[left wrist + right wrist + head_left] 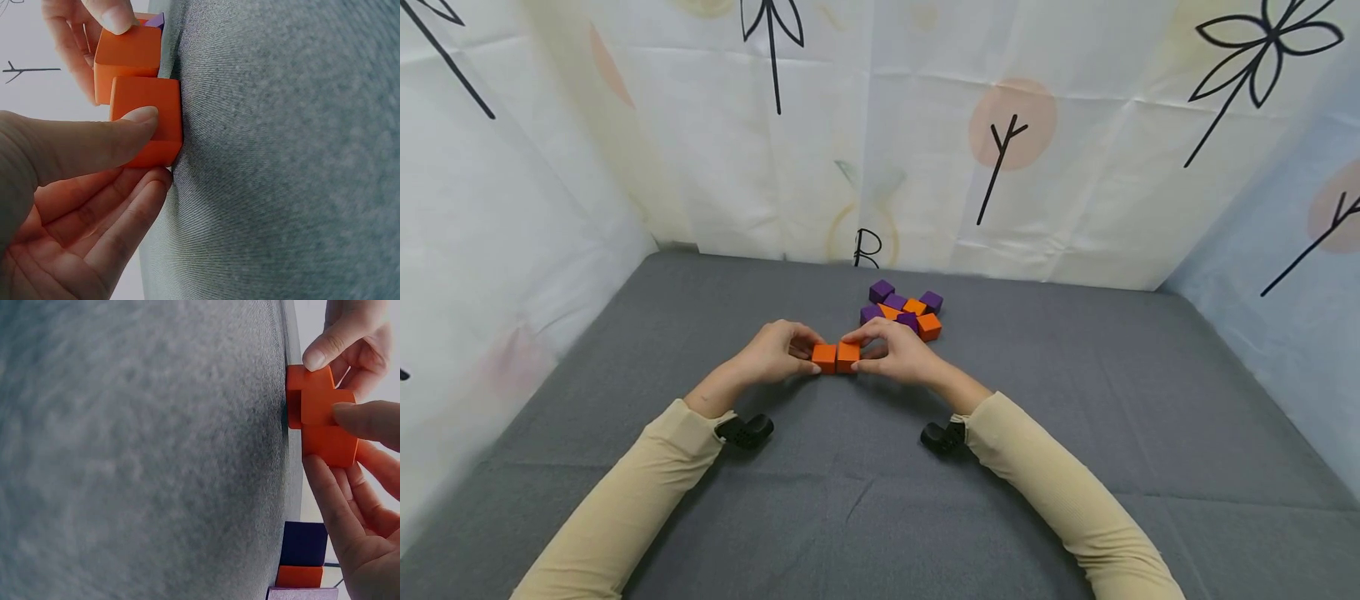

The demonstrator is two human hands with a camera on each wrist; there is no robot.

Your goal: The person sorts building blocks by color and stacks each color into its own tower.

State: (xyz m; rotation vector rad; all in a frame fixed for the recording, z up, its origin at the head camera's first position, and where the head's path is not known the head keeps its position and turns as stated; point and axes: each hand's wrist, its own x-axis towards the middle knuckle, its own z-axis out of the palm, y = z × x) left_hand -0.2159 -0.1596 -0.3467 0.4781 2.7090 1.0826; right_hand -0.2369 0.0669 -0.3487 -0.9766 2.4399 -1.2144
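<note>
Two orange cubes stand side by side near the middle of the grey cloth. My left hand [775, 352] pinches the left orange cube [824, 358] between thumb and fingers; in the left wrist view this cube [134, 95] rests on the cloth. The right orange cube [847, 357] is in the pinch of my right hand [904, 354]. From the right wrist, that cube [328, 449] appears slightly higher off the cloth than its neighbour and overlaps it. The facing sides of the two cubes are very close together.
Just beyond my right hand lies a loose cluster of several purple and orange cubes, among them a purple cube [882, 291] at the back and an orange cube [929, 327] at the right. Patterned white fabric [910, 192] hangs behind the grey cloth-covered table [1075, 375].
</note>
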